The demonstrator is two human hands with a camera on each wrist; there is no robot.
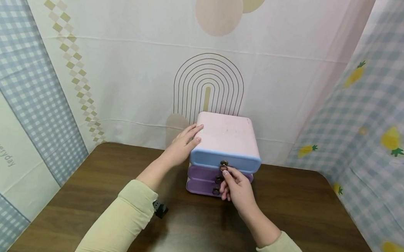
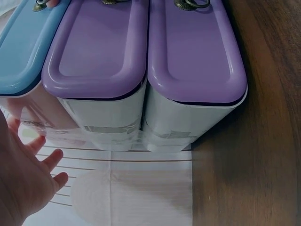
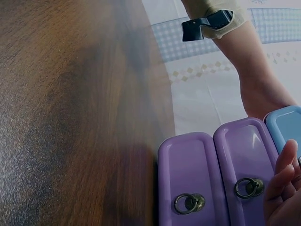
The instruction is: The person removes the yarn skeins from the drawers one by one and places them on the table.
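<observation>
A small stack of three drawers stands at the table's back, in front of the backdrop. Its top drawer has a blue front point(image 1: 203, 159) and a pink casing point(image 1: 227, 133); the lower two have purple fronts point(image 2: 101, 42) and white casings. My right hand point(image 1: 238, 190) pinches the brass ring pull point(image 1: 223, 168) on the blue front between thumb and forefinger. Brass rings also hang on the middle purple drawer point(image 3: 249, 155) and the bottom purple drawer point(image 3: 188, 160). With fingers spread, my left hand point(image 1: 181, 148) rests against the pink casing's left side, fingertips at its upper edge.
The brown wooden table point(image 1: 188, 233) spreads around the stack. Behind it hangs a white patterned cloth point(image 1: 139, 79), with checked cloths on the left point(image 1: 45, 74) and right point(image 1: 372, 125). Dark wrist cameras sit on both sleeves, one on the left cuff point(image 1: 160, 209).
</observation>
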